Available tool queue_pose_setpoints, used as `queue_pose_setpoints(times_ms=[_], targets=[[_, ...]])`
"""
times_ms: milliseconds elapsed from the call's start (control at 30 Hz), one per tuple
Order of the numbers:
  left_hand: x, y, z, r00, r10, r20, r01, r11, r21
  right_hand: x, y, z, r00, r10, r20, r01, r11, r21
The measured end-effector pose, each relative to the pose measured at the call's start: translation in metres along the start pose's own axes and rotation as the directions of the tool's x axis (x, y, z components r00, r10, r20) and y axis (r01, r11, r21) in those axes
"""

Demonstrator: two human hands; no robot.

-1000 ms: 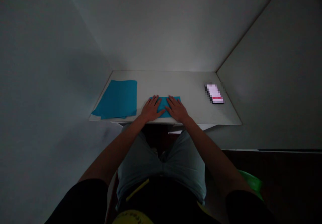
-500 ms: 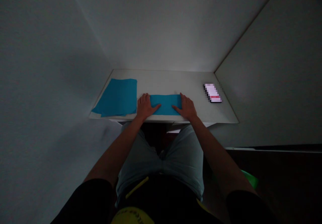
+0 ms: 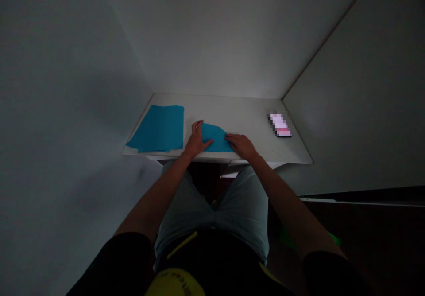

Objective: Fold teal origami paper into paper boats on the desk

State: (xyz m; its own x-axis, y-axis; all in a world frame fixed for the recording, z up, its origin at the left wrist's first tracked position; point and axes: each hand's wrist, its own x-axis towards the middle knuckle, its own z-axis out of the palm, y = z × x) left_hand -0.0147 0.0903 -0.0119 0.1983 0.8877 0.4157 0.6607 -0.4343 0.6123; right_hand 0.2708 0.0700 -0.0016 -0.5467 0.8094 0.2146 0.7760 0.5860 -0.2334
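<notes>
Dim indoor workspace, pale walls [image 3: 212,43] on three sides, small white desk [image 3: 232,112], home or office unclear

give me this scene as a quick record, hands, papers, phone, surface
left hand: at the small paper's left side, thumb over it
right hand: fingers at its right side
small paper: blue, between the hands, far right corner slanted
larger sheets: blue, overlapping, left of the hands
phone: right side, screen lit, pixelated
table: white, against the wall

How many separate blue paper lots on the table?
2: the pile at far left, and the piece between the left hand and right hand. The pile may hide sheets.
</notes>
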Motion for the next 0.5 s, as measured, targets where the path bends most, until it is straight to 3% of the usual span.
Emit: queue_pose_setpoints(times_ms=[100,200,333,500], targets=[[-0.003,0.002,0.002,0.998,0.059,0.029,-0.056,0.994,-0.099,-0.003,-0.008,0.006,1.0,0.003,-0.004,-0.003,1.0,-0.016],[-0.009,0.01,0.004,0.981,0.123,0.152,-0.11,0.99,-0.094,-0.01,-0.02,0.016,1.0,0.022,-0.012,-0.022,1.0,-0.003],[-0.021,0.027,0.01,0.908,0.212,0.362,-0.262,0.96,0.095,-0.018,-0.029,0.027,0.999,0.054,-0.002,-0.054,0.998,0.04],[-0.027,0.039,0.014,0.884,0.206,0.42,-0.345,0.894,0.287,-0.001,-0.025,0.029,0.989,0.134,0.063,-0.143,0.977,0.157]])
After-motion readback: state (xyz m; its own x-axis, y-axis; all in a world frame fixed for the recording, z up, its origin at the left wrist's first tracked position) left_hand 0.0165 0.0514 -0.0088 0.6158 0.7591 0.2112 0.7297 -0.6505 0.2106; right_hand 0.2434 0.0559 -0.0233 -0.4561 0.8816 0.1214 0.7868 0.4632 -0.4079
